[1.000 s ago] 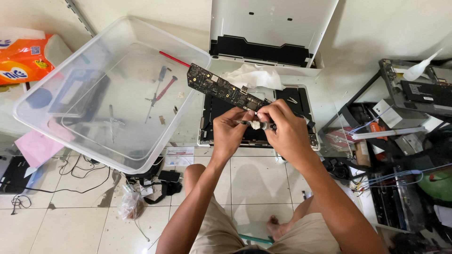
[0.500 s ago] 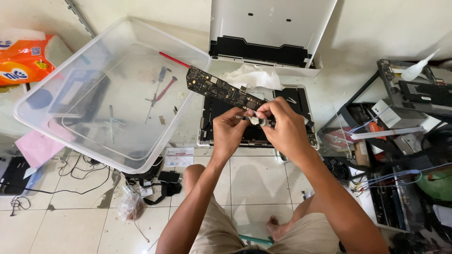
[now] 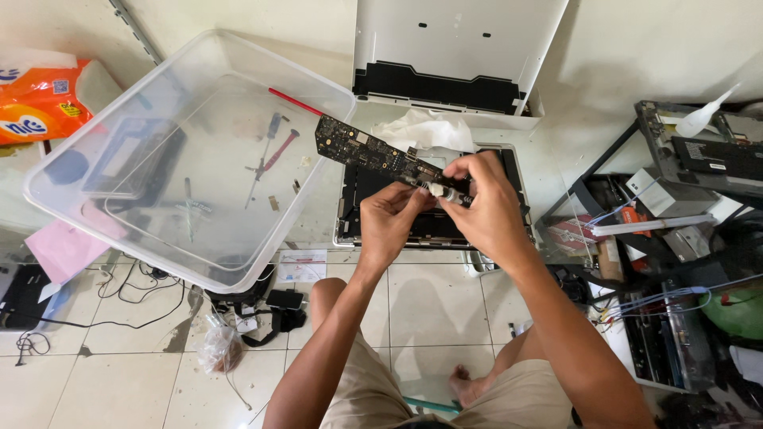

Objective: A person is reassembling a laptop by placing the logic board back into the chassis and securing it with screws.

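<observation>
A long black circuit board (image 3: 362, 148) is lifted above an opened laptop base (image 3: 373, 187) that lies on a glass table. My right hand (image 3: 485, 208) grips the board's right end. Fingers of my left hand (image 3: 389, 218) pinch a small white piece (image 3: 435, 189) against that same end. The board slants up toward the left. A crumpled white tissue (image 3: 417, 129) lies on the laptop behind the board.
A big clear plastic bin (image 3: 191, 230) holding screwdrivers and small parts stands to the left. The laptop's white lid (image 3: 457, 48) leans at the back. A rack of electronics and cables (image 3: 675, 222) crowds the right. An orange packet (image 3: 36, 99) sits far left.
Both hands stay at the board's right end; the fingers have shifted slightly around the small white piece. The board has barely moved.
</observation>
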